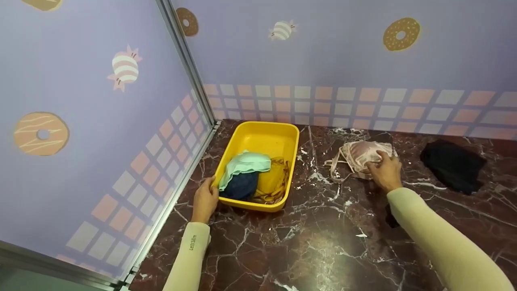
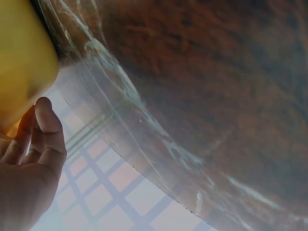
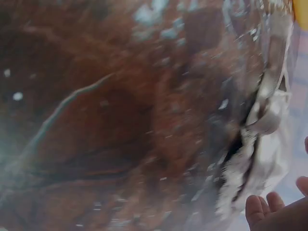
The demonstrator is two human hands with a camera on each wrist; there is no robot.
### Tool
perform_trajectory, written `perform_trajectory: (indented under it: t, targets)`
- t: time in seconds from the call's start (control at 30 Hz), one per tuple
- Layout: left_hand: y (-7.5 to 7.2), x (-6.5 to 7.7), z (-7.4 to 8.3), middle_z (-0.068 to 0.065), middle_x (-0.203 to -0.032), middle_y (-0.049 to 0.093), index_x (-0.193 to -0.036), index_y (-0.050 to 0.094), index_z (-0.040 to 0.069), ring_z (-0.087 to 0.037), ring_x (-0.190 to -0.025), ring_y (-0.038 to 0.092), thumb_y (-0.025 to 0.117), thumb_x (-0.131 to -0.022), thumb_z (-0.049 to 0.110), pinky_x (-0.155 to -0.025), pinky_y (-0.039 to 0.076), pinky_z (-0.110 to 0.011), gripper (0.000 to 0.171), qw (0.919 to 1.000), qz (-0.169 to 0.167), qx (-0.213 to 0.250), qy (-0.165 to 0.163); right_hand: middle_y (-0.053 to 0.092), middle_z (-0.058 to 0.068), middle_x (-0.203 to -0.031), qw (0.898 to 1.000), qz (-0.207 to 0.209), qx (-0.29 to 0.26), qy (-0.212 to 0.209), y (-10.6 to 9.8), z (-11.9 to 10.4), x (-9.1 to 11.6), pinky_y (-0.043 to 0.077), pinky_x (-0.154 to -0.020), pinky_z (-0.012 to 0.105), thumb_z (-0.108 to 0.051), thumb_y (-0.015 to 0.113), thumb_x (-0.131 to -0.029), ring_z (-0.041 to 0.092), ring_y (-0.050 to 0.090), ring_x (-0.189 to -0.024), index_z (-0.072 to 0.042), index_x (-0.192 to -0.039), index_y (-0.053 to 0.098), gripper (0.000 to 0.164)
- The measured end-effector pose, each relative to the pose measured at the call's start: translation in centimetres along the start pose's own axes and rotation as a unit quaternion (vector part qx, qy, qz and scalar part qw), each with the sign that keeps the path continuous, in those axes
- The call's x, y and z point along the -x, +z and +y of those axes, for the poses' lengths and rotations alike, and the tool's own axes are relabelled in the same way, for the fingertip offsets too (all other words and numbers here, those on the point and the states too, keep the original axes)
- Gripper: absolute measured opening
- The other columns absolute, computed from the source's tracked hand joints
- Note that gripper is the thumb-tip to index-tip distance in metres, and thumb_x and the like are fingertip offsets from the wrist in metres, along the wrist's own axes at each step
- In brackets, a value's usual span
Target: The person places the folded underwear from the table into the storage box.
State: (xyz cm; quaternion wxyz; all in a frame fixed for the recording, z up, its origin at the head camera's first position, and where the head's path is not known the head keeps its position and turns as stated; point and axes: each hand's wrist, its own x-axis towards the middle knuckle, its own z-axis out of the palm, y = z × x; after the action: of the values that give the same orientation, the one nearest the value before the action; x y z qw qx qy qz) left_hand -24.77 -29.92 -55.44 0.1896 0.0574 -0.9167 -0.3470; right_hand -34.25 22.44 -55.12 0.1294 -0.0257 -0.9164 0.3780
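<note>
My left hand [image 1: 206, 199] grips the near left edge of a yellow plastic tub [image 1: 291, 161], thumb and fingers pinching its rim. Inside the tub lie a mint-green cloth [image 1: 248, 161], a dark navy cloth [image 1: 242, 186] and a mustard-yellow garment [image 1: 271, 182] with thin straps. To the right, a pale pink bra [image 1: 363, 153] lies on the marbled surface, its straps trailing left. My right hand [image 1: 386, 171] is at the bra's right side with fingers spread over the cup. In the right wrist view the fingertips [image 3: 253, 204] are close to the bra; contact is unclear.
A crumpled black garment [image 1: 452, 165] lies farther right on the dark red marbled table [image 1: 315, 242]. A small dark item [image 1: 391, 218] shows partly behind the right sleeve. Patterned purple walls [image 1: 339, 52] border the table at the back and left, meeting at a metal corner strip.
</note>
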Motion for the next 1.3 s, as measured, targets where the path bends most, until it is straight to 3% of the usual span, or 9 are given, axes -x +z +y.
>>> perform_trajectory:
  t: [0.13, 0.27, 0.63, 0.87, 1.03, 1.3]
  targets:
    - [0.0, 0.1, 0.0, -0.017, -0.112, 0.063, -0.130, 0.057, 0.004, -0.024, -0.063, 0.046, 0.049, -0.094, 0.007, -0.060, 0.038, -0.036, 0.037, 1.0000, 0.001, -0.001, -0.001, 0.027, 0.044, -0.131, 0.998, -0.032, 0.002, 0.047, -0.1, 1.0, -0.3, 0.021, -0.098, 0.062, -0.026, 0.063, -0.089, 0.057, 0.024, -0.119, 0.005, -0.144, 0.026, 0.074]
    - [0.0, 0.0, 0.0, -0.017, -0.108, 0.064, -0.130, 0.057, 0.004, -0.023, -0.061, 0.045, 0.050, -0.094, 0.006, -0.058, 0.038, -0.036, 0.036, 1.0000, 0.006, 0.001, 0.003, 0.026, 0.044, -0.136, 0.996, -0.064, 0.015, 0.058, -0.2, 1.7, -0.8, 0.013, -0.101, 0.063, -0.033, 0.058, -0.091, 0.062, 0.020, -0.122, 0.005, -0.147, 0.014, 0.081]
    - [0.0, -0.1, 0.2, -0.015, -0.112, 0.063, -0.131, 0.056, 0.006, -0.022, -0.066, 0.048, 0.049, -0.095, 0.008, -0.062, 0.040, -0.036, 0.037, 0.9999, 0.004, -0.009, -0.011, 0.018, 0.051, -0.132, 0.988, -0.097, 0.051, 0.110, 0.5, 1.3, -2.6, 0.011, -0.094, 0.070, -0.058, 0.050, -0.088, 0.068, 0.011, -0.119, -0.009, -0.152, 0.005, 0.092]
    - [0.1, 0.3, 0.3, -0.014, -0.115, 0.062, -0.133, 0.056, 0.008, -0.021, -0.064, 0.047, 0.048, -0.096, 0.009, -0.060, 0.039, -0.035, 0.038, 0.9996, -0.005, -0.004, -0.027, 0.012, 0.050, -0.135, 0.986, -0.078, 0.049, 0.141, 1.6, 1.5, -2.9, 0.005, -0.093, 0.072, -0.050, 0.056, -0.087, 0.066, 0.003, -0.123, -0.012, -0.150, 0.019, 0.083]
    - [0.1, 0.3, 0.3, -0.014, -0.117, 0.062, -0.131, 0.056, 0.007, -0.022, -0.068, 0.049, 0.049, -0.095, 0.008, -0.063, 0.040, -0.036, 0.037, 0.9999, 0.000, -0.008, -0.015, 0.014, 0.049, -0.135, 0.988, -0.041, 0.040, 0.143, 2.0, 1.8, -2.6, 0.004, -0.093, 0.072, -0.037, 0.057, -0.087, 0.062, 0.000, -0.125, -0.013, -0.150, 0.022, 0.076]
    - [-0.1, 0.2, 0.1, -0.013, -0.115, 0.063, -0.132, 0.056, 0.008, -0.021, -0.065, 0.047, 0.048, -0.096, 0.008, -0.061, 0.039, -0.035, 0.037, 0.9999, 0.002, -0.005, -0.016, 0.027, 0.044, -0.131, 0.992, 0.003, 0.017, 0.122, 2.6, 1.5, -2.6, 0.006, -0.092, 0.069, -0.024, 0.056, -0.087, 0.058, 0.010, -0.125, -0.013, -0.146, 0.033, 0.064]
